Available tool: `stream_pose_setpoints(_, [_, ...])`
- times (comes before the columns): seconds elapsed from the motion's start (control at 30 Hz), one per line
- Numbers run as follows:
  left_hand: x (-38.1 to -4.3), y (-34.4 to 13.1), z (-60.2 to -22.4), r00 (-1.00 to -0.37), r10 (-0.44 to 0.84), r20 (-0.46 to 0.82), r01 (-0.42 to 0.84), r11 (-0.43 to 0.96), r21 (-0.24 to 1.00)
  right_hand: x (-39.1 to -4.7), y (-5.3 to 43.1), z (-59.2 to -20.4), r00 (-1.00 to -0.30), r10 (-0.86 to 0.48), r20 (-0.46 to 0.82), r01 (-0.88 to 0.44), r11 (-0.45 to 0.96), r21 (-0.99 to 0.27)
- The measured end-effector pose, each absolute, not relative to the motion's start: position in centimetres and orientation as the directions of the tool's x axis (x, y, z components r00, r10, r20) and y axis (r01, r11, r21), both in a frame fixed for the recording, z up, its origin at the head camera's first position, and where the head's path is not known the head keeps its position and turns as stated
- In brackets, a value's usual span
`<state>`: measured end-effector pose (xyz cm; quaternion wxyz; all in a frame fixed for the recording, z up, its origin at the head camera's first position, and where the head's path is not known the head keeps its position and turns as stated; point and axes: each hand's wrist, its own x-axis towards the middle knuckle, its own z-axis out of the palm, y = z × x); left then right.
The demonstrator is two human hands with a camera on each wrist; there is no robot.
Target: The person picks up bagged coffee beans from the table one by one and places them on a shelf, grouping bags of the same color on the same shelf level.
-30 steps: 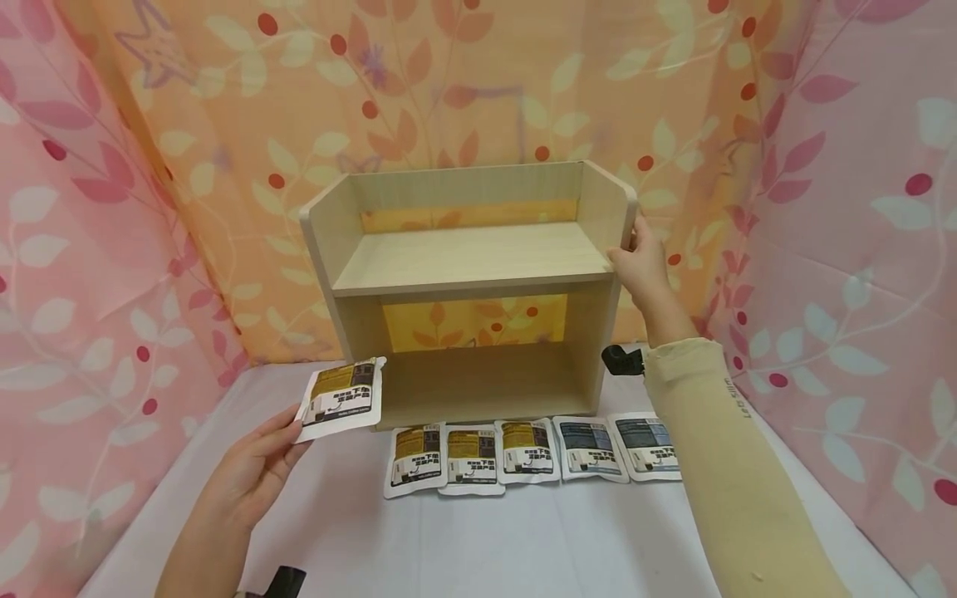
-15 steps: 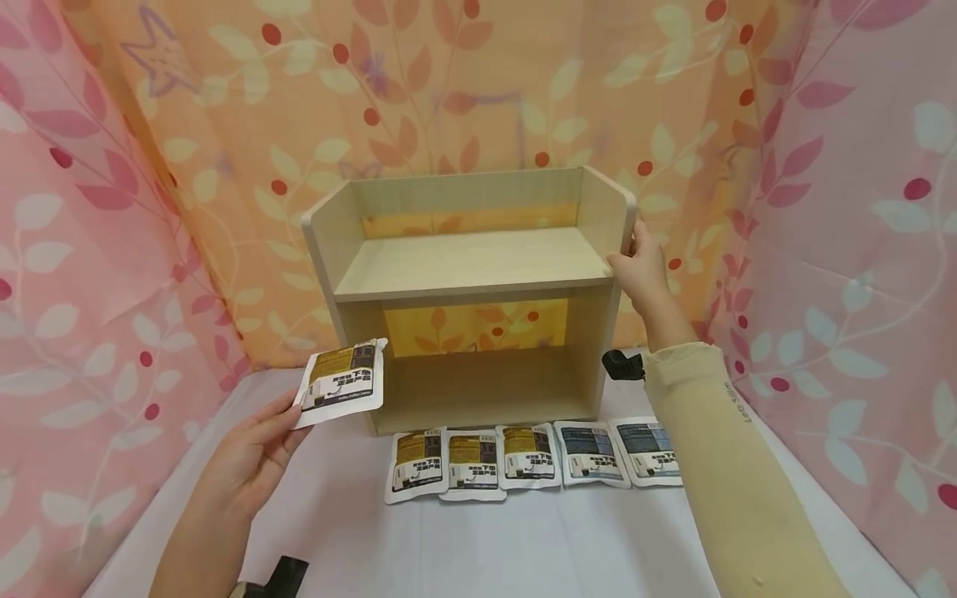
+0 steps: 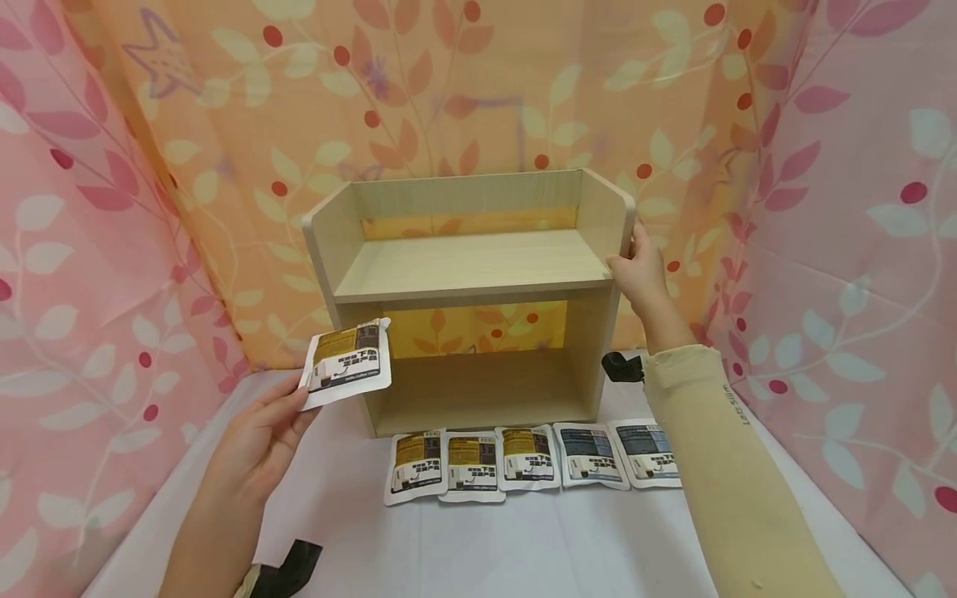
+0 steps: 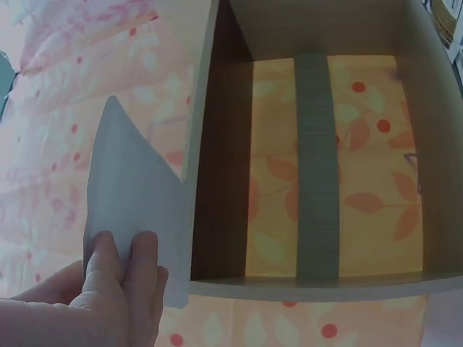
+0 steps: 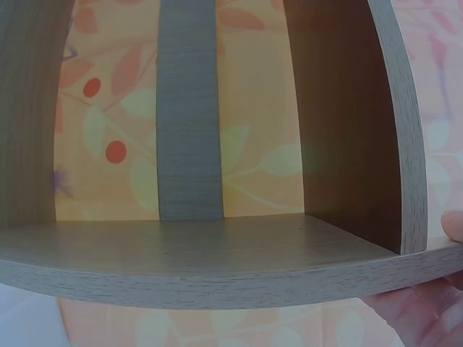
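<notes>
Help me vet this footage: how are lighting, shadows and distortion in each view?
Head: bright, soft shadows on the white tablecloth; left wrist: dimmer, the held packet greyish; right wrist: dim too, edges of the shelf unit curved, probably lens distortion.

Working remotely, I read the shelf unit [image 3: 473, 267] as matt, grained wood, the held packet [image 3: 348, 363] as smooth plastic, the hangings [image 3: 478, 91] as creased cloth, the sleeve [image 3: 736, 473] as matt fabric.
</notes>
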<state>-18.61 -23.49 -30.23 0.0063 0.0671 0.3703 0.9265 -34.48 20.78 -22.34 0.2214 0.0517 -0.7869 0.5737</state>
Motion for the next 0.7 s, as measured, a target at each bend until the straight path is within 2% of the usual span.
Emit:
stream_pose_setpoints(0.37, [-19.2,-22.6,-28.8,-0.990,0.064,0.125,0.032,-0.764,0.645,-34.6,20.7,-22.1,-0.897,0.173,0.406,-0.333,0.338,-0.880])
stream_pose_setpoints(0.53, [-19.5,-21.9,-27.9,-0.999,-0.007,0.043,0.033,-0.765,0.643,-34.5,20.7,-22.1,-0.895,0.184,0.407,-0.329,0.346,-0.879])
stream_pose_setpoints(0.7, [-19.7,-21.1,-27.1,-0.999,-0.051,0.017,0.050,-0.751,0.659,-34.5,20.6,-22.2,-0.893,0.188,0.408,-0.330,0.342,-0.880])
